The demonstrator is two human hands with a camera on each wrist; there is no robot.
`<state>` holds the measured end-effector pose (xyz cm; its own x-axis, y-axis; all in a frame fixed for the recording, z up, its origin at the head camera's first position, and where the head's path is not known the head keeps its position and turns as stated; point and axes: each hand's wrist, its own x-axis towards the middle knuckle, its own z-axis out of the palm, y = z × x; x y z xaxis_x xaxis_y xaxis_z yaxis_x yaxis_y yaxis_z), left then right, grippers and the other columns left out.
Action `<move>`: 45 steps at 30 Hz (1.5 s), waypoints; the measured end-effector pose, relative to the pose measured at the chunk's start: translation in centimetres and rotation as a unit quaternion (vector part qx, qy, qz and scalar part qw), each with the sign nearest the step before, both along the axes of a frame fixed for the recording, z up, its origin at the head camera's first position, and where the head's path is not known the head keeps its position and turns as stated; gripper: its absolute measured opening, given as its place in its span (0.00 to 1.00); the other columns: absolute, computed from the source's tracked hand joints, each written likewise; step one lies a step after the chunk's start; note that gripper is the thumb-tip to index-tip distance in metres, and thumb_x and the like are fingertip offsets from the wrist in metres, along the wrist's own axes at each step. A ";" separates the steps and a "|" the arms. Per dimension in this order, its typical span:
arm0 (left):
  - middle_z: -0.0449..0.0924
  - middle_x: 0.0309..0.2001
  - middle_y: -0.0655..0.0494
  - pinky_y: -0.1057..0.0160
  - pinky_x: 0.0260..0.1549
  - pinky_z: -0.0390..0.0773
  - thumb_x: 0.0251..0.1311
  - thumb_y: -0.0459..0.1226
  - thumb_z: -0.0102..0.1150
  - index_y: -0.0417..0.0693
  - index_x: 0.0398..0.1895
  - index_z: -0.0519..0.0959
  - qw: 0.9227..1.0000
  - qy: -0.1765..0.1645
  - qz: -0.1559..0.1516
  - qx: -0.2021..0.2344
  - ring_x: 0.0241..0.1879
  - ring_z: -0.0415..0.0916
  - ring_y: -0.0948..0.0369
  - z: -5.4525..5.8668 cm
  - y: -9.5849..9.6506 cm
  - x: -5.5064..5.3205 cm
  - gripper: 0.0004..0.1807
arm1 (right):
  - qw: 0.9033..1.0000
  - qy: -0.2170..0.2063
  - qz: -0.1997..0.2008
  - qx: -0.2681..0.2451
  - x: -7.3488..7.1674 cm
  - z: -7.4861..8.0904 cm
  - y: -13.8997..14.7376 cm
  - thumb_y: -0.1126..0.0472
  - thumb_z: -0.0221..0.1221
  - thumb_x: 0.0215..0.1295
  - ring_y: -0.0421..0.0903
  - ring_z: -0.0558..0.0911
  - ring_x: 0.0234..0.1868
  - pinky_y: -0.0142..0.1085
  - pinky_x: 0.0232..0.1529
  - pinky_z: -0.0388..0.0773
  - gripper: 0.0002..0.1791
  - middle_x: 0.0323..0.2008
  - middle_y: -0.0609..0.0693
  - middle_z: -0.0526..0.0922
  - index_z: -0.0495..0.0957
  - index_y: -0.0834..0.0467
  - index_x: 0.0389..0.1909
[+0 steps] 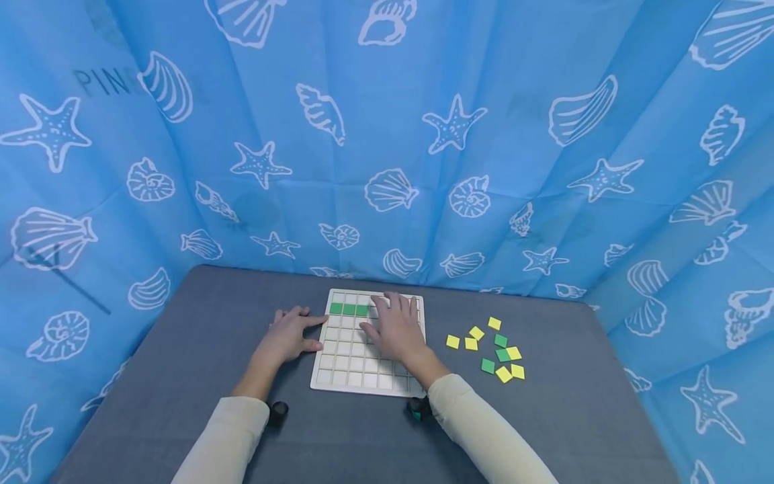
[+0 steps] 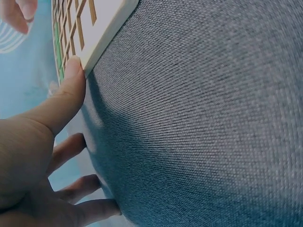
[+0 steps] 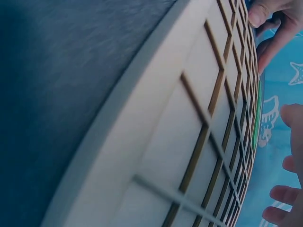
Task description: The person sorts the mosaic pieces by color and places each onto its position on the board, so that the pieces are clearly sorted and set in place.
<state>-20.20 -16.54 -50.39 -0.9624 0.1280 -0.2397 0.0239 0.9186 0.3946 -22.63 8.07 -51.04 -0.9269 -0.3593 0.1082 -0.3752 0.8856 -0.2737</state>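
Board, head view: OK, white gridded board point(image 1: 357, 349) flat on grey cloth point(image 1: 199, 349), green tiles point(image 1: 349, 309) ×3 in its 2nd row from the far edge, L side. Risk: a fingertip snagging one could knock the row crooked.
Loose tiles, head view: loose tiles point(image 1: 471, 343), yellow + green, scattered R of board; a wide R-forearm swing might sweep them about.
R hand, head view: R hand point(image 1: 396, 329) over board's far-R part, back up, fingers spread; can't tell if anything's under them.
L hand, head view: L hand point(image 1: 290, 336) at board's L edge, thumb & index apart, tips by the rim.
Board edge, L wrist view: thumb tip's on it; slack there + a push from R hand = poss. skid or twist on the cloth.
L fingers, L wrist view: splayed outside board, no pinch seen.
Grid lines, R wrist view: run right across board; a tile put down askew could straddle one.
R fingers, R wrist view: tips apart, no tile visible btw them; contact w/ board, can't tell.
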 end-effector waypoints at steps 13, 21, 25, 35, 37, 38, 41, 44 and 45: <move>0.58 0.78 0.39 0.24 0.65 0.60 0.59 0.49 0.71 0.66 0.74 0.70 1.000 -0.010 -0.005 -0.012 0.73 0.52 0.29 0.0 0.1 -0.1 0.38 | 1.000 0.013 -0.005 -0.006 1.1 -0.3 2.5 0.34 0.49 0.74 0.66 0.55 0.80 0.70 0.77 0.43 0.37 0.76 0.63 0.62 0.65 0.51 0.76; 0.58 0.78 0.39 0.24 0.65 0.61 0.59 0.49 0.71 0.66 0.74 0.70 1.000 -0.017 -0.012 -0.016 0.73 0.52 0.30 0.3 0.4 -0.4 0.37 | 1.000 0.014 -0.017 0.001 1.2 -0.9 4.3 0.33 0.48 0.74 0.68 0.51 0.81 0.71 0.77 0.40 0.39 0.79 0.63 0.56 0.63 0.51 0.77; 0.59 0.78 0.39 0.25 0.65 0.61 0.59 0.49 0.71 0.66 0.74 0.71 1.000 -0.014 -0.008 -0.020 0.73 0.52 0.30 0.2 0.3 -0.3 0.38 | 1.000 0.008 -0.019 -0.004 1.2 -1.2 5.1 0.32 0.48 0.74 0.68 0.47 0.82 0.71 0.77 0.37 0.40 0.80 0.63 0.52 0.60 0.50 0.79; 0.61 0.77 0.39 0.27 0.64 0.64 0.58 0.49 0.72 0.66 0.74 0.71 1.000 -0.002 -0.004 -0.030 0.71 0.57 0.31 -0.1 0.2 -0.3 0.38 | 0.999 -0.009 -0.035 0.019 1.5 -1.6 7.6 0.29 0.45 0.73 0.67 0.41 0.83 0.70 0.77 0.35 0.43 0.83 0.60 0.44 0.52 0.45 0.82; 0.60 0.78 0.39 0.27 0.65 0.64 0.59 0.49 0.71 0.65 0.74 0.70 1.000 -0.001 -0.006 -0.030 0.72 0.56 0.31 -0.1 0.2 -0.2 0.38 | 0.999 -0.012 -0.041 0.016 1.7 -1.5 8.1 0.29 0.46 0.73 0.68 0.41 0.83 0.71 0.77 0.35 0.43 0.83 0.61 0.44 0.52 0.45 0.82; 0.60 0.78 0.39 0.27 0.65 0.63 0.59 0.49 0.71 0.66 0.74 0.70 1.000 -0.002 -0.006 -0.030 0.72 0.55 0.30 -0.1 0.2 -0.2 0.38 | 0.999 -0.014 -0.044 0.014 1.9 -1.5 8.4 0.29 0.46 0.73 0.68 0.41 0.83 0.71 0.77 0.35 0.43 0.83 0.61 0.45 0.53 0.46 0.82; 0.60 0.78 0.38 0.26 0.65 0.63 0.60 0.49 0.70 0.65 0.74 0.70 0.999 0.000 -0.012 -0.032 0.73 0.54 0.29 0.0 0.2 0.0 0.38 | 0.999 -0.012 -0.051 0.010 2.2 -1.3 9.2 0.30 0.48 0.72 0.69 0.44 0.82 0.71 0.76 0.37 0.44 0.82 0.62 0.46 0.54 0.47 0.82; 0.60 0.77 0.38 0.26 0.65 0.63 0.60 0.49 0.70 0.64 0.74 0.70 0.999 0.002 -0.014 -0.032 0.73 0.54 0.28 0.1 0.2 0.1 0.38 | 0.998 -0.010 -0.056 0.016 2.5 -1.3 9.8 0.30 0.48 0.72 0.69 0.45 0.82 0.71 0.76 0.38 0.44 0.82 0.63 0.46 0.53 0.47 0.82; 0.60 0.77 0.38 0.26 0.64 0.63 0.60 0.49 0.70 0.64 0.74 0.70 0.999 0.004 -0.016 -0.032 0.73 0.54 0.28 0.1 0.2 0.2 0.37 | 0.998 -0.010 -0.058 0.017 2.5 -1.3 10.0 0.30 0.48 0.72 0.69 0.45 0.82 0.71 0.76 0.38 0.44 0.82 0.63 0.47 0.53 0.47 0.82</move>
<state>-20.02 -16.36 -50.27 -0.9603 0.1425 -0.2397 0.0561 0.9407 0.3344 -20.09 18.10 -52.31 -0.9642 -0.2532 0.0788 -0.2650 0.9317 -0.2483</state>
